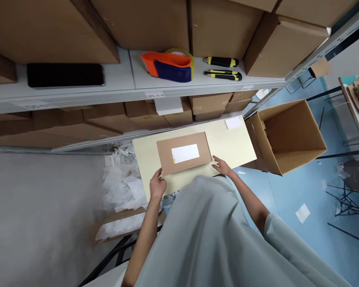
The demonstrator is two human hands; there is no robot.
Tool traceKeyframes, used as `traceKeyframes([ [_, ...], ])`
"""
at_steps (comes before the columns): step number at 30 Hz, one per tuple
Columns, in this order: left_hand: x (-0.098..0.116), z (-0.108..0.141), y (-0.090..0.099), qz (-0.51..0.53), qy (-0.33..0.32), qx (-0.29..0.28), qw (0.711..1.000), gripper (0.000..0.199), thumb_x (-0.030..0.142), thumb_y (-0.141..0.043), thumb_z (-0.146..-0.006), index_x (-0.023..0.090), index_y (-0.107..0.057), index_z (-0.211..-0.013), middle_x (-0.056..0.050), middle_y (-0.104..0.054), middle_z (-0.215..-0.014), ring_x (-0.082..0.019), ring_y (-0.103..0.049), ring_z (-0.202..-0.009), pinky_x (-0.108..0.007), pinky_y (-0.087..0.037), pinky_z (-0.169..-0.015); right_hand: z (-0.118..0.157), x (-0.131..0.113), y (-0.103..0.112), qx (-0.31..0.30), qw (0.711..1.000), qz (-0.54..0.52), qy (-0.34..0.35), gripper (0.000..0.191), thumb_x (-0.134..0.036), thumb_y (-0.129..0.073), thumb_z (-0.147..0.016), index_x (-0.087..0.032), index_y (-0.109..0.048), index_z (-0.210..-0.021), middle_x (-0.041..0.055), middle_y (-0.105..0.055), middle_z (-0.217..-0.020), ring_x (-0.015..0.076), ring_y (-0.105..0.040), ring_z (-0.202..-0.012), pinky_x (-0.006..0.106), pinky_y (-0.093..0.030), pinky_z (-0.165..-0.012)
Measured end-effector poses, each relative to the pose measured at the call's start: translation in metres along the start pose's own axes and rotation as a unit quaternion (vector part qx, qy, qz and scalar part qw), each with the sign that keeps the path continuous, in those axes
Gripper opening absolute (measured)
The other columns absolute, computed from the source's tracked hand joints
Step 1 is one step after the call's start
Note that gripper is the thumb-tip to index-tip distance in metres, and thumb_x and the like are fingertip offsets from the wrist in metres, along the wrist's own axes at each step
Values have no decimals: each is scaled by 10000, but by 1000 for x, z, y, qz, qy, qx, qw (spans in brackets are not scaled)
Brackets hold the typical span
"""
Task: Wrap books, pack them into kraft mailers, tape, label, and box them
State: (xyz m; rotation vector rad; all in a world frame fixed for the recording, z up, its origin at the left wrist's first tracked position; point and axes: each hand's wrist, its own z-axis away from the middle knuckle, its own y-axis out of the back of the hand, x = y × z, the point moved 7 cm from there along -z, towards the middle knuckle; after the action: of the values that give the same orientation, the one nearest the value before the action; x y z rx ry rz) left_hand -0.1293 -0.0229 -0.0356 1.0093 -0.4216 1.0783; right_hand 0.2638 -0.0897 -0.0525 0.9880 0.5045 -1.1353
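A flat brown cardboard box (184, 162) with a white label (185, 153) lies on a pale yellow board (227, 139). My left hand (157, 185) is at the box's near left corner, its fingers curled against the edge. By the near right corner is my right hand (221, 166), with thumb and fingers apart and the fingertips close to the edge; whether they touch it is unclear. A small white paper (233, 122) rests at the board's far right end.
On the shelf (125, 79) ahead are a black phone (66, 75), an orange and blue tape dispenser (170, 65) and two cutter knives (223, 75). A large open carton (296, 135) stands right of the board. White plastic wrapping (122, 183) is heaped at left.
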Motion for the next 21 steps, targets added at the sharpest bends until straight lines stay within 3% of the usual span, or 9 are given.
traceKeyframes([
  [2, 19, 9, 12, -9, -18, 97, 995, 511, 133, -542, -823, 153, -717, -1302, -186, -735, -1445, -336, -681, -1413, -526, -508, -1244, -9, 8, 28, 25, 1000, -12, -2, 600, -294, -774, -925, -227, -677, -1513, 158, -708, -1533, 350, -715, -1386, 557, -591, -1171],
  [4, 50, 22, 12, 1, -63, 184, 981, 460, 218, -549, -914, 127, -716, -1332, -209, -739, -1418, -341, -712, -1358, -532, -544, -1204, -19, 17, 61, 52, 998, -28, -2, 549, -334, -759, -948, -226, -695, -1483, 158, -702, -1541, 337, -708, -1398, 547, -587, -1182],
  [5, 70, 29, 4, 11, -92, 206, 974, 439, 273, -561, -952, 126, -721, -1334, -209, -749, -1394, -336, -726, -1327, -521, -566, -1179, -25, 22, 79, 67, 997, -37, -1, 521, -358, -750, -961, -226, -706, -1463, 158, -708, -1532, 331, -706, -1401, 541, -588, -1183],
  [7, 116, 40, -28, 19, -150, 197, 969, 417, 370, -584, -1004, 144, -736, -1319, -187, -766, -1357, -313, -742, -1283, -493, -586, -1154, -37, 33, 116, 97, 994, -54, 0, 478, -404, -736, -978, -217, -725, -1417, 163, -728, -1500, 326, -715, -1386, 532, -598, -1172],
  [10, 182, 46, -102, -2, -219, 137, 966, 355, 414, -599, -1034, 192, -772, -1250, -137, -793, -1296, -282, -743, -1254, -476, -569, -1173, -57, 48, 170, 138, 987, -76, 4, 461, -485, -714, -999, -205, -737, -1364, 170, -755, -1448, 321, -739, -1339, 519, -617, -1145],
  [13, 225, 37, -191, 4, -241, 59, 969, 339, 402, -615, -1033, 215, -767, -1272, -123, -787, -1327, -267, -732, -1282, -454, -562, -1183, -85, 60, 217, 181, 979, -91, 7, 509, -565, -650, -1033, -172, -727, -1347, 200, -765, -1411, 319, -731, -1343, 504, -612, -1152],
  [17, 238, 1, -308, 50, -159, -53, 985, 361, 327, -650, -1007, 204, -722, -1339, -145, -760, -1408, -255, -745, -1263, -432, -598, -1132, -136, 70, 261, 254, 961, -105, 11, 530, -563, -618, -1052, -121, -718, -1326, 241, -767, -1355, 325, -748, -1291, 489, -619, -1133],
  [19, 236, -22, -354, 57, -104, -77, 990, 354, 253, -658, -985, 196, -713, -1330, -152, -762, -1396, -245, -763, -1194, -426, -615, -1094, -167, 73, 270, 266, 960, -88, 13, 479, -486, -601, -1069, -111, -700, -1350, 243, -746, -1379, 307, -752, -1265, 466, -619, -1127],
  [21, 235, -48, -387, 49, -68, -71, 994, 341, 180, -655, -961, 187, -718, -1296, -153, -758, -1384, -228, -769, -1125, -419, -611, -1090, -197, 77, 271, 264, 962, -64, 13, 438, -401, -581, -1076, -100, -680, -1378, 245, -719, -1407, 289, -743, -1262, 440, -613, -1128],
])
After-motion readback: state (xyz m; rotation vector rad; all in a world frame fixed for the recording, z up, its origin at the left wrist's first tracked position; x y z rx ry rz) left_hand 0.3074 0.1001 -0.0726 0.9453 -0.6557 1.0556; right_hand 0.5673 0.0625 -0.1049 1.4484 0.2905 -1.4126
